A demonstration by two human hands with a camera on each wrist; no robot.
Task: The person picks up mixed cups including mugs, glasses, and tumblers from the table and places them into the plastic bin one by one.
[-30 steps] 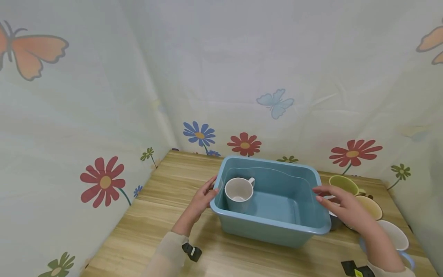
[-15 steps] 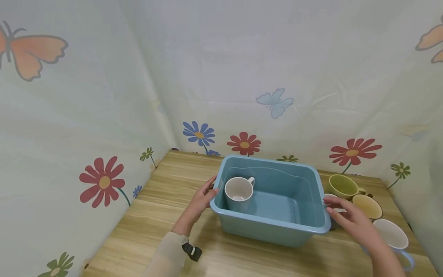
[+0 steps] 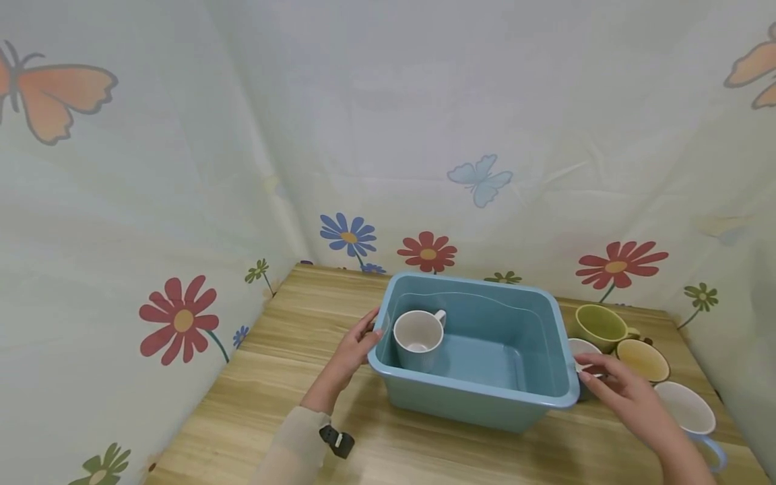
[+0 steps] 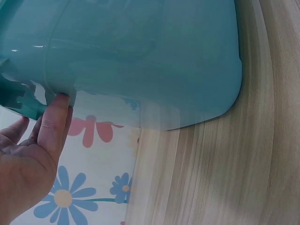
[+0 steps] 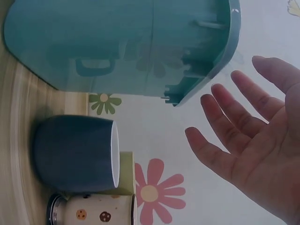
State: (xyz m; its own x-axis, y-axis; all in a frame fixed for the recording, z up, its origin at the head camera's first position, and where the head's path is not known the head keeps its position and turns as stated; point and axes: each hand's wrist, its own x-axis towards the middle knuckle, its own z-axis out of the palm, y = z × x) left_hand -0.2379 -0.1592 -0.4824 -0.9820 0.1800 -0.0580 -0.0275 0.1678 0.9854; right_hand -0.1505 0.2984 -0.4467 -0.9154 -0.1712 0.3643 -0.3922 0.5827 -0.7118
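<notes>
A blue plastic tub [image 3: 455,404] stands on the wooden table with a white mug [image 3: 418,337] upright inside, at its left end. My left hand [image 3: 348,353] holds the tub's left rim, thumb on the edge and fingers outside below it; the left wrist view shows fingertips against the wall under the rim. Just beyond the right rim, my right hand [image 3: 627,397] hovers over a dark blue cup [image 5: 77,152] with a white inside. In the right wrist view its fingers are spread, apart from the cup and tub.
Right of the tub stand a green cup [image 3: 600,327], a cream cup [image 3: 642,359] with a dark rim and brown spots, and a white-lined cup [image 3: 685,407] with a light blue handle. A flower-printed cloth [image 3: 388,121] hangs behind and to the left of the wooden table [image 3: 242,417].
My right hand has moved right and slightly down, from over the tub's right rim to beside it above the dark blue cup. The left hand, tub and white mug have stayed put.
</notes>
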